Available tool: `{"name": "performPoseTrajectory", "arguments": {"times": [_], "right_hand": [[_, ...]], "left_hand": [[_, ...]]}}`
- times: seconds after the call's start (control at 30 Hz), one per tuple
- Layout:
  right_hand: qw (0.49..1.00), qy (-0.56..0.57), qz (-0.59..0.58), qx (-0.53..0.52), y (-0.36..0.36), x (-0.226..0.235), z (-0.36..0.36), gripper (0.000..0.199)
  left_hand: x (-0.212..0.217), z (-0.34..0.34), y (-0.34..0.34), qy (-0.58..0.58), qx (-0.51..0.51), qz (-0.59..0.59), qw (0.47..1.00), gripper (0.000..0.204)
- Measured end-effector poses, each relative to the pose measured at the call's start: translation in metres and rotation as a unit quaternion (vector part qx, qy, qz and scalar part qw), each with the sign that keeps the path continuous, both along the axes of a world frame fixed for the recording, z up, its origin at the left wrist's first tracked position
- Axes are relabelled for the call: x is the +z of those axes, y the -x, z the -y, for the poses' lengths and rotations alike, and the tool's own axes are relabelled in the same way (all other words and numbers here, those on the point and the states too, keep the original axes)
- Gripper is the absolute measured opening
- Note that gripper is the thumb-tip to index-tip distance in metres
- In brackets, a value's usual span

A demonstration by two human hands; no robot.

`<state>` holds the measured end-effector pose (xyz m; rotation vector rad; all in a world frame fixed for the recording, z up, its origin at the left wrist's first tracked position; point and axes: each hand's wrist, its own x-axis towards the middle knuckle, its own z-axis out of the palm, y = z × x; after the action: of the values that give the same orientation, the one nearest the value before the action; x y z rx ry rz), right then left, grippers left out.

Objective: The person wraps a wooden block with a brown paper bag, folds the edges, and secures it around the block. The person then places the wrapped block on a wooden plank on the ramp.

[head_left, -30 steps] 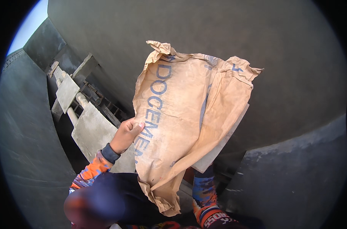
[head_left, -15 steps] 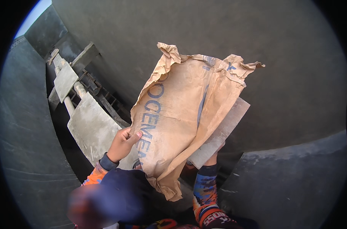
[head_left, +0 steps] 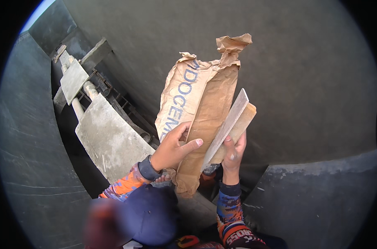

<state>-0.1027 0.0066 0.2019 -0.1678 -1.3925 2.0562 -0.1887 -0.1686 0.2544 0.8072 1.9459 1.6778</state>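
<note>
A crumpled brown paper sack (head_left: pixel 213 95) with blue lettering stands up in front of me, partly folded over on itself. My left hand (head_left: pixel 176 147) is closed on its lower left part, fingers tucked behind the fold and thumb over the paper. In my right hand (head_left: pixel 234 155) is a hand float (head_left: pixel 226 126), a flat thin board with a wooden grip piece on its back. The float is tilted on edge just right of the sack, and its lower end meets or overlaps the paper. Part of my right fingers is hidden behind the wood.
Grey plastered walls (head_left: pixel 304 83) rise ahead and on both sides. To the left, pale boards (head_left: pixel 109 133) lie along poles (head_left: pixel 77 108), with a beam (head_left: pixel 96 54) and dark gaps beside them. A blue cap (head_left: pixel 153 216) covers part of the lower view.
The sack has been folded narrower, its right side turned over. My left hand has moved right along it. The float has turned on edge, and my right hand now shows.
</note>
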Motion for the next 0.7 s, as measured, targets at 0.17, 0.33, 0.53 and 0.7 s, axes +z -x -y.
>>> {"name": "performPoseTrajectory", "arguments": {"times": [0.17, 0.33, 0.53, 0.7], "right_hand": [[0.995, 0.086, -0.019, 0.041, 0.002, 0.003, 0.012, 0.068], [0.919, 0.314, -0.148, 0.187, 0.004, -0.009, 0.004, 0.074], [0.889, 0.327, -0.039, 0.317, 0.008, -0.036, -0.01, 0.071], [0.851, 0.336, 0.153, 0.373, 0.015, -0.089, 0.056, 0.069]], "left_hand": [[-0.005, -0.005, 0.013, -0.044, 0.038, 0.085, 0.995, 0.031], [0.004, 0.036, 0.033, -0.081, 0.118, 0.078, 0.987, 0.033], [0.028, 0.155, 0.08, -0.214, 0.318, -0.017, 0.924, 0.036], [0.083, 0.289, 0.088, -0.166, 0.469, -0.145, 0.855, 0.037]]}}
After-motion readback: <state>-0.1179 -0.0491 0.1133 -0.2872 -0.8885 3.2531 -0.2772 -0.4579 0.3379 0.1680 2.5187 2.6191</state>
